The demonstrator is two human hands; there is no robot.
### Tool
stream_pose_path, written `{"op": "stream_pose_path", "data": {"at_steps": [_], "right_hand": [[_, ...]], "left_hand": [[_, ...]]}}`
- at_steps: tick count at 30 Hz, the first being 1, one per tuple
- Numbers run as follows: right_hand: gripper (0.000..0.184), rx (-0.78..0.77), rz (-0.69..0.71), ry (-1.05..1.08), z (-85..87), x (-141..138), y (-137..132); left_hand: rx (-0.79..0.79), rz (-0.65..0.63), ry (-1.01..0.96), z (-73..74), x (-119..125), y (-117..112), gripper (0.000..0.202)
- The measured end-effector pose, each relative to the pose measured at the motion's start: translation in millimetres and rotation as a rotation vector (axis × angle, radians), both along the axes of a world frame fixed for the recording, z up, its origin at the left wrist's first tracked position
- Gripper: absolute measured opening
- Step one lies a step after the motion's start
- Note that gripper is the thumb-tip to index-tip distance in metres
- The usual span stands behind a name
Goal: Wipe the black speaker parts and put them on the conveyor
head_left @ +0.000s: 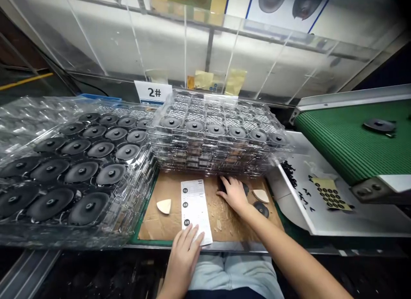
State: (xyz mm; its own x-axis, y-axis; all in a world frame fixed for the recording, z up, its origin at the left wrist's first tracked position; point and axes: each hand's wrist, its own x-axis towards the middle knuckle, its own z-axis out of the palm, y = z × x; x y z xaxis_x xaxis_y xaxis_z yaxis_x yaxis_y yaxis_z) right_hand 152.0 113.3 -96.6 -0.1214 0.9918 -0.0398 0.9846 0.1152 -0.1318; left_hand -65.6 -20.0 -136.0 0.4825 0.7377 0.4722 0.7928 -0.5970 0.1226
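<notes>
Left hand point(185, 249), bottom centre of frame; fingers a little apart, laid flat over the lower end of a white paper strip point(195, 200), not clamped on it; 3 dark round marks show down the strip's left edge, the rest of its print too faint to read; anything under the fingers is hidden.

Right hand point(235, 195), just right of centre; fingers spread and bent over a dark part point(246, 188), mostly covered by the hand, its outline hard to make out; cannot tell whether the fingers grip it or only touch.

Brown cardboard point(154, 228) beneath both; 1 cream wedge point(164, 206) left of the strip; another pale piece point(260, 195) right of the right hand, with a dark disc point(261, 209) just below it, partly behind the forearm.

Clear tray stack point(218, 151) at centre, lower layers blurred by glare; tray of dark cones point(80, 172) at left, cut by the frame edge; green conveyor point(340, 132) at right, also cut off; dark item point(379, 125) on it, smeared.
</notes>
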Motion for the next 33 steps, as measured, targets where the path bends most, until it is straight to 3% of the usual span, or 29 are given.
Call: {"op": "stream_pose_path", "data": {"at_steps": [2, 5, 7, 9, 11, 14, 18, 21, 24, 29, 33], "right_hand": [[0.054, 0.076, -0.035, 0.036, -7.4, -3.2, -3.2], [0.063, 0.171, -0.056, 0.091, -4.8, -0.1, -18.0], [0.056, 0.215, -0.044, 0.127, 3.9, 8.8, -33.5], [0.037, 0.244, -0.037, 0.155, 17.3, 25.2, -52.3], [0.024, 0.271, -0.076, 0.167, 34.1, 50.8, -73.5], [0.033, 0.308, -0.252, 0.141, 58.3, 107.6, -105.7], [0.033, 0.245, -0.546, 0.049, 69.9, 204.8, -132.6], [0.017, 0.082, -0.675, -0.022, 62.8, 273.2, -130.4], [0.024, -0.117, -0.731, -0.08, 50.2, 321.6, -112.6], [0.029, -0.277, -0.75, -0.163, 31.8, 352.1, -86.2], [0.029, -0.243, -0.736, -0.203, 26.8, 363.0, -82.0]], "left_hand": [[0.001, -0.025, 0.005, 0.5, -2.7, 0.2, 0.027], [0.011, -0.081, -0.006, -4.9, -13.3, 6.3, 0.031], [0.015, -0.095, -0.03, -11.5, -19.4, 17.5, 0.035], [-0.016, -0.088, -0.054, -17.5, -19.6, 35.3, 0.036], [-0.087, -0.042, -0.099, -20.3, -12.5, 57.2, 0.041], [-0.221, 0.084, -0.116, -16.6, 6.1, 89.6, 0.05], [-0.346, 0.277, 0.072, -5.7, 24.3, 117.1, 0.056], [-0.362, 0.277, 0.192, -3.3, 26.3, 122.2, 0.056], [-0.321, 0.242, 0.259, -5.4, 24.9, 119.9, 0.052], [-0.235, 0.2, 0.157, -8.3, 34.7, 110.4, 0.044], [-0.225, -0.047, 0.001, -17.1, 54.8, 92.1, 0.037]]}}
